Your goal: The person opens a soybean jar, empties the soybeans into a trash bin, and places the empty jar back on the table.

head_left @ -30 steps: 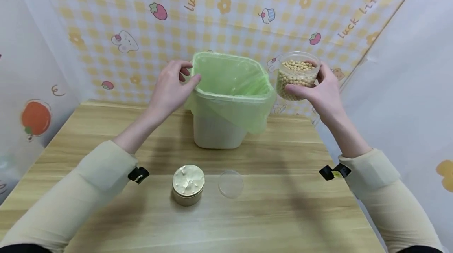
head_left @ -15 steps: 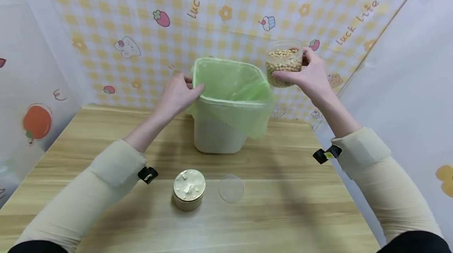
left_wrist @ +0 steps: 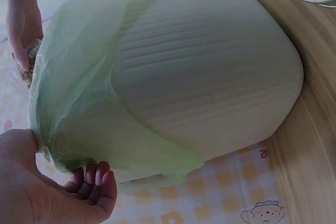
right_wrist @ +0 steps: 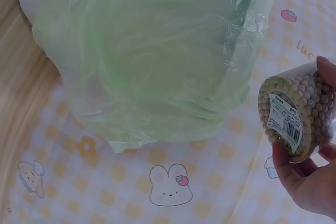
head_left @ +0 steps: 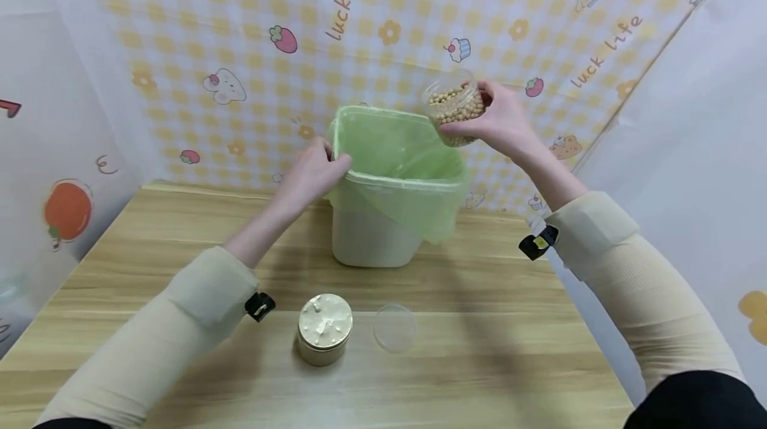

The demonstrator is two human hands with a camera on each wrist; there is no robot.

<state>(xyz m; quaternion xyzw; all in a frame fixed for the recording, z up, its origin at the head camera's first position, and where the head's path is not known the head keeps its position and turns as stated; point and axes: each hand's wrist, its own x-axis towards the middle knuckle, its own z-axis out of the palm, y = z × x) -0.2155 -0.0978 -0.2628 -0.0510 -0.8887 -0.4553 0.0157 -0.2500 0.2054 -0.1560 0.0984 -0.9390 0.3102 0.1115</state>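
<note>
My right hand (head_left: 500, 119) grips a clear plastic jar (head_left: 439, 92) of pale round soybeans (head_left: 458, 112), thumb in front and fingers behind. The jar tilts left, its mouth close over the right rim of a white trash bin (head_left: 374, 239). A thin green bag (head_left: 413, 199) lines the bin and hangs over its rim. In the right wrist view a barcode label (right_wrist: 286, 121) shows on the jar's base. My left hand (head_left: 314, 169) pinches the lined rim at the bin's left front corner. The left wrist view shows its thumb and curled fingers (left_wrist: 89, 182) at the bag's edge.
A gold round tin (head_left: 325, 332) with a crinkled foil-like top stands on the wooden table (head_left: 479, 362) near the front. Beside it lies a clear round lid (head_left: 395, 328). A patterned yellow-check cloth (head_left: 252, 122) hangs behind the bin.
My right hand has carried the jar leftward to the bin's rim and tipped it from upright to tilted. My left fingers have closed onto the bin's rim.
</note>
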